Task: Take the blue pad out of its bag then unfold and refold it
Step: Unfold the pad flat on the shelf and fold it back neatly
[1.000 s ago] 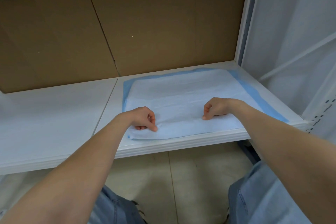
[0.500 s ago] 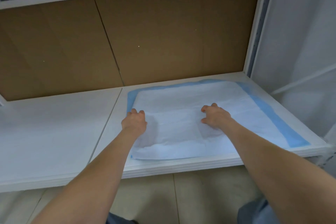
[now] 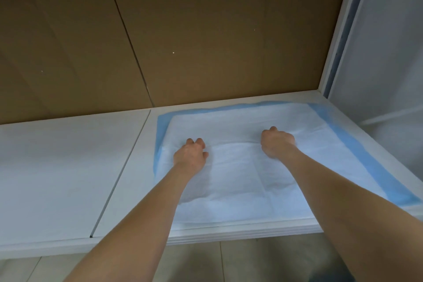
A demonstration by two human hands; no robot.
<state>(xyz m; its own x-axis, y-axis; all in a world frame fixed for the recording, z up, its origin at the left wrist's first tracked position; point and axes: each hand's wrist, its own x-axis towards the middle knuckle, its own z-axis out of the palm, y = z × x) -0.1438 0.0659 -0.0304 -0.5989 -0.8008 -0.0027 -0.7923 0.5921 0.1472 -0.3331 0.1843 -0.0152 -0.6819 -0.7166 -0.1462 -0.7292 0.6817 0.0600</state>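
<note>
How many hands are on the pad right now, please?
2. The left hand is on the pad's left side; the right hand is slightly farther back, right of centre. None hidden.

1. The left hand (image 3: 191,155) and the right hand (image 3: 277,144) are now farther back on the blue pad (image 3: 240,185), away from its near edge.
2. The layer they grip now reaches about the middle.

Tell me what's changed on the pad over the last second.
Both hands slid from the near edge of the blue pad toward the cardboard back. The left hand and right hand now sit mid-pad, fingers curled on its white top layer, apparently carrying a fold back. The pad stayed on the white shelf, blue border still showing.
</note>
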